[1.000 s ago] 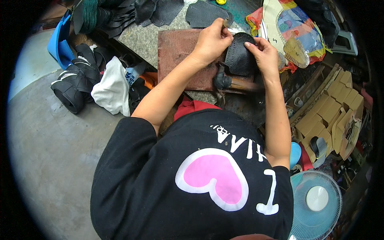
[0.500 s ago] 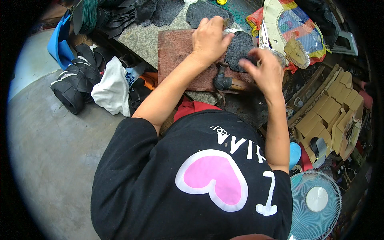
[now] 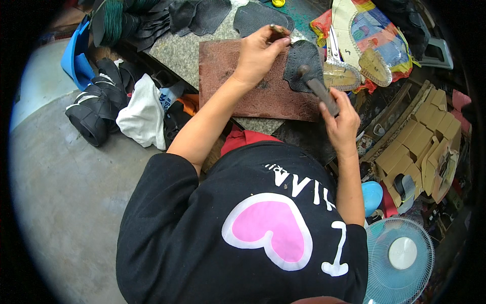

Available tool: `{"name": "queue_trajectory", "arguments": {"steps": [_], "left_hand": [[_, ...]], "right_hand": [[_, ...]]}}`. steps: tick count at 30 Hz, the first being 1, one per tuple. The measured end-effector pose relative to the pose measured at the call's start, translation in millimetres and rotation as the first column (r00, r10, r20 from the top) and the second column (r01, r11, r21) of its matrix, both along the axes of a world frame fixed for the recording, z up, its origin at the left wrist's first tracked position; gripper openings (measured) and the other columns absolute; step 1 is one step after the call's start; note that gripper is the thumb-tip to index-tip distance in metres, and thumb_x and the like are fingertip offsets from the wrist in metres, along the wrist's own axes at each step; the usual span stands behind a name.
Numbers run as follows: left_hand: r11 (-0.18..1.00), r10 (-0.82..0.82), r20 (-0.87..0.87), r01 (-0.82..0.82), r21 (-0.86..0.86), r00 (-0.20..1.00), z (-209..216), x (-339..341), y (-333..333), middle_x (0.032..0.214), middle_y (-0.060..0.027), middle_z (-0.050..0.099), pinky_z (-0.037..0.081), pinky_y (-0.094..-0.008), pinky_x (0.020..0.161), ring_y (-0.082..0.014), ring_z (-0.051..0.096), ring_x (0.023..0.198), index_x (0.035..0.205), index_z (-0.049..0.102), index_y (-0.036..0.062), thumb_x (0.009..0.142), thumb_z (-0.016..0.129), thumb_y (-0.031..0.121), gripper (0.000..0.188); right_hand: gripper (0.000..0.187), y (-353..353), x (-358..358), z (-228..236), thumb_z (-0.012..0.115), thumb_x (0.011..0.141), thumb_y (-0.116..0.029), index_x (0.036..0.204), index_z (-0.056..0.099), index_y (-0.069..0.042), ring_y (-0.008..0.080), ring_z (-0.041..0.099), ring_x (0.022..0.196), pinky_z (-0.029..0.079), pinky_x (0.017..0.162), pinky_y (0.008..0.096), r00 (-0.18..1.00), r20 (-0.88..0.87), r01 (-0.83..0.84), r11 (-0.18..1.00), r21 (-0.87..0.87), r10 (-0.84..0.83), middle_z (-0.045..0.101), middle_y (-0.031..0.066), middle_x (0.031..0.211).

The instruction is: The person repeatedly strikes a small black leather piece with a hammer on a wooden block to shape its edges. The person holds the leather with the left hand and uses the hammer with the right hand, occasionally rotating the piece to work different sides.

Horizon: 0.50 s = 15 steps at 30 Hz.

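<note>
In my left hand (image 3: 255,55) is a short metal punch (image 3: 273,27), held upright in closed fingers over the upper edge of a black leather piece (image 3: 298,53). The punch's lower end is hidden by my fingers. My right hand (image 3: 343,120) grips a hammer (image 3: 323,95), its rounded head end over the lower part of the leather. That piece lies on the right side of a reddish-brown board (image 3: 223,81).
More black leather pieces (image 3: 260,19) lie along the stone slab (image 3: 174,53). Scissors (image 3: 333,44) and tan patterns (image 3: 375,66) rest at right, by a colourful mesh bag (image 3: 372,30). A fan (image 3: 402,253) and cardboard boxes (image 3: 400,147) stand at lower right.
The hammer, which lay on the board, is now up in my right hand. My left hand has moved slightly down and left with the punch, turning so that it shows more.
</note>
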<state>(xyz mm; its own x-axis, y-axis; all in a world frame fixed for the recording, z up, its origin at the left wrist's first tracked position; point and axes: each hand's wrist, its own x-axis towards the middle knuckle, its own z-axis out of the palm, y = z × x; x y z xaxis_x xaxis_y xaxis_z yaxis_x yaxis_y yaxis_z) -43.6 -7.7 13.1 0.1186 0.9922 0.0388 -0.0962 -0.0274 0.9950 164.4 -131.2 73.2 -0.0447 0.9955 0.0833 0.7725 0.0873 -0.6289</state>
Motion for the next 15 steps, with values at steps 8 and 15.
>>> {"name": "queue_trajectory", "arguments": {"steps": [8, 15], "left_hand": [[0.996, -0.083, -0.08, 0.08, -0.039, 0.993, -15, 7, 8, 0.094, -0.0065, 0.07, 0.058, -0.024, 0.075, -0.0114, 0.068, 0.084, 0.105, 0.064, -0.002, 0.093, 0.064, 0.006, 0.015], [0.996, -0.088, -0.164, 0.086, -0.023, 0.983, -15, 7, 9, 0.094, -0.0064, 0.07, 0.058, -0.0239, 0.074, -0.011, 0.068, 0.085, 0.104, 0.065, -0.0016, 0.093, 0.064, 0.007, 0.014]], "right_hand": [[0.03, 6, -2, -4, 0.066, 0.089, -0.024, 0.117, 0.063, -0.012, 0.0319, 0.067, 0.086, 0.053, 0.071, 0.0384, 0.979, 0.184, 0.098, 0.994, -0.044, -0.088, 0.069, 0.0096, 0.103], [0.031, 7, -2, -6, 0.066, 0.09, -0.028, 0.116, 0.064, -0.012, 0.0317, 0.067, 0.086, 0.053, 0.07, 0.0377, 0.975, 0.204, 0.097, 0.995, -0.038, -0.087, 0.069, 0.0094, 0.103]]}}
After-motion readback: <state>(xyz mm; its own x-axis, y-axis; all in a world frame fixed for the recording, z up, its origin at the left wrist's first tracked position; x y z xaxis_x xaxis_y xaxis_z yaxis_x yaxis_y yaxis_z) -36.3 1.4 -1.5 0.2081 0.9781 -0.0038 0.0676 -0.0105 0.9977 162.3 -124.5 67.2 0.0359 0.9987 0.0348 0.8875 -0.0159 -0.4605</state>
